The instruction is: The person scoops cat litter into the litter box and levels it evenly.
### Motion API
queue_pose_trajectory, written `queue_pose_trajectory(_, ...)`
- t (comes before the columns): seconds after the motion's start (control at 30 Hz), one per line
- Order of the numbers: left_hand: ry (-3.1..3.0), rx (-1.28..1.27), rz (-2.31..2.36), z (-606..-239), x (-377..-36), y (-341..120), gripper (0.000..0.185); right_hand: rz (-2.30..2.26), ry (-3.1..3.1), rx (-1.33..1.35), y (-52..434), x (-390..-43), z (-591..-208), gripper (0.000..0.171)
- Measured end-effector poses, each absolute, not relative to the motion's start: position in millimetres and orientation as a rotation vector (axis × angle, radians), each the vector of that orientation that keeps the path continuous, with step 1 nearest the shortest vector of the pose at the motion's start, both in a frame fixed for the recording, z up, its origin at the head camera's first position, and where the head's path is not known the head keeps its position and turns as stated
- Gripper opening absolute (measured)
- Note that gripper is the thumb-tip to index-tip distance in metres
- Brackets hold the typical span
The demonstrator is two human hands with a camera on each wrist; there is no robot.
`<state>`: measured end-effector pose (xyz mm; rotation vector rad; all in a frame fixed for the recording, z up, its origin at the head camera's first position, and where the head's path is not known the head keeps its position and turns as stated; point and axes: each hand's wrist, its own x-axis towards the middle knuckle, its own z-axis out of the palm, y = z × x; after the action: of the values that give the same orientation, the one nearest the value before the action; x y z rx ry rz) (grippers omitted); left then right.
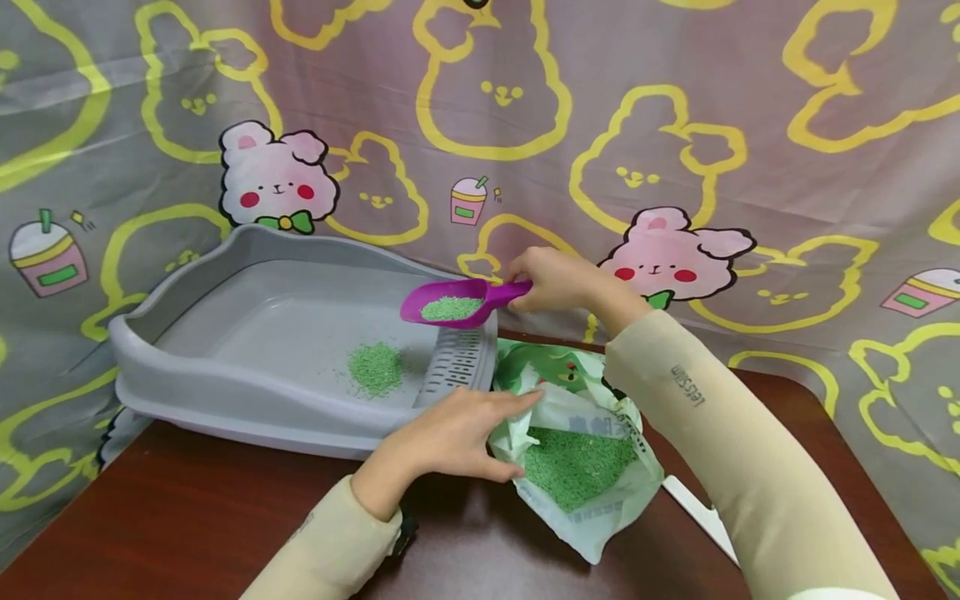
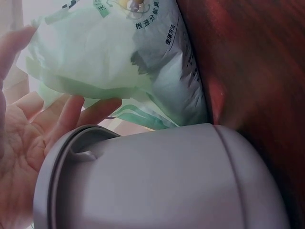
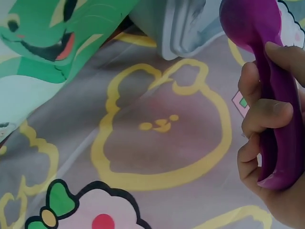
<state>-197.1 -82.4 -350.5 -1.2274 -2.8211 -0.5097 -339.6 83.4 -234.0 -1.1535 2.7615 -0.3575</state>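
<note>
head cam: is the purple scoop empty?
No, the purple scoop held by the right hand carries green pellets over the grey tray.

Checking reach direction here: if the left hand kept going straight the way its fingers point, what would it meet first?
The left hand points right, fingertips already at the open litter bag; it would likely press into the bag's rim.
</note>
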Motion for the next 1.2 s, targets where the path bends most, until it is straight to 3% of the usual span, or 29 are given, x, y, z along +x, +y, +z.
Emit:
queue_pose_trajectory(0.77, -2.798, -1.226, -0.523, -352, -201, -82, 0.091, 0.014, 2.783, -1.075, 56, -336, -211, 0.017)
queue_pose_trajectory(1.2, -2.804, -1.225, -0.512, -352, -204, -79, 0.091, 0.069, 2.747, -1.002, 54, -330, -200, 0.025)
